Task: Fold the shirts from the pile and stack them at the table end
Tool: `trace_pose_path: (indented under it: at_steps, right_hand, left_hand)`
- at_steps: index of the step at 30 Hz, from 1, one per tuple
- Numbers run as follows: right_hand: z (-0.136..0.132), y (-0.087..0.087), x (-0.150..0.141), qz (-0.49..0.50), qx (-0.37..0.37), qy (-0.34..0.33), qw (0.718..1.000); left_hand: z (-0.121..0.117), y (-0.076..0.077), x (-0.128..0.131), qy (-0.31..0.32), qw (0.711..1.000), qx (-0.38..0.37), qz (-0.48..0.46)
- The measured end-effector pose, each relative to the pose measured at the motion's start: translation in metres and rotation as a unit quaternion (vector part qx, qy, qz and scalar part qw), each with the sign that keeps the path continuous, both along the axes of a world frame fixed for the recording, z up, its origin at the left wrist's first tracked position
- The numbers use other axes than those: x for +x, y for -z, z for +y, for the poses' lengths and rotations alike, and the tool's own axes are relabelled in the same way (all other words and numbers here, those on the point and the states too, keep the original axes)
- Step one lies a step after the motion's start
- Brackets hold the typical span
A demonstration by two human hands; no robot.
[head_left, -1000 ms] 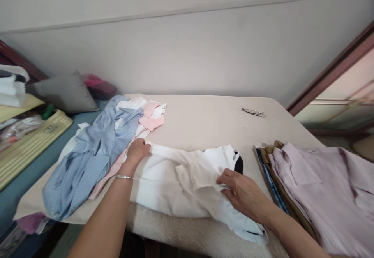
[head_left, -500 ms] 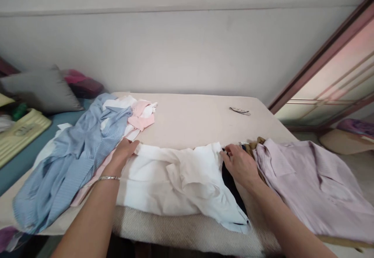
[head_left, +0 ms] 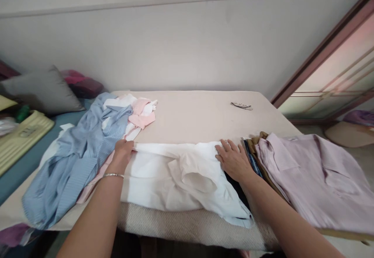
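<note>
A white garment [head_left: 163, 184] lies folded across the front of the padded bench, its top edge pulled straight. My left hand [head_left: 124, 151] is closed on its upper left corner, with a silver bangle at the wrist. Over the upper right corner my right hand [head_left: 233, 158] lies flat, fingers spread on the cloth. A dark piece of cloth [head_left: 238, 189] shows beneath the garment's right side. The garment's exact kind cannot be made out.
Left of me lies a loose heap with a blue striped shirt [head_left: 78, 152] and pink clothing [head_left: 142, 113]. A folded lilac shirt [head_left: 315, 180] tops a stack at right. Eyeglasses [head_left: 241, 106] rest at the back of the bench [head_left: 189, 113]. A grey cushion [head_left: 43, 92] sits far left.
My right hand has gone from curled fingers at the garment's right corner to spread flat on it. The top edge now looks straighter. The left hand keeps its hold.
</note>
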State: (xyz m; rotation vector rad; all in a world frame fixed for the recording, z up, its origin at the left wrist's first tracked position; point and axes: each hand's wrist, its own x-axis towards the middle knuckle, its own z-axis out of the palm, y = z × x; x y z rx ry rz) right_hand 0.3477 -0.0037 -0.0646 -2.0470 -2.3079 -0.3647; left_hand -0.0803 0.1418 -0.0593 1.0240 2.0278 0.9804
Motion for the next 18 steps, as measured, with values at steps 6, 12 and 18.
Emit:
trace_pose_path:
  at_steps: [6, 12, 18]
  right_hand:
    - [0.0015, 0.0021, 0.0042, 0.016, -0.008, 0.001, 1.000]
    - [0.0008, 0.0049, 0.0032, -0.002, -0.002, 0.002, 1.000]
    - [0.0018, 0.0056, 0.0042, 0.009, -0.004, -0.002, 1.000]
  left_hand:
    - [0.0037, 0.0003, 0.0000, -0.005, 0.999, -0.007, -0.045]
    - [-0.0010, -0.0025, -0.0055, -0.003, 0.999, -0.008, -0.032]
    - [-0.0002, -0.0024, -0.0031, 0.005, 1.000, -0.002, 0.004]
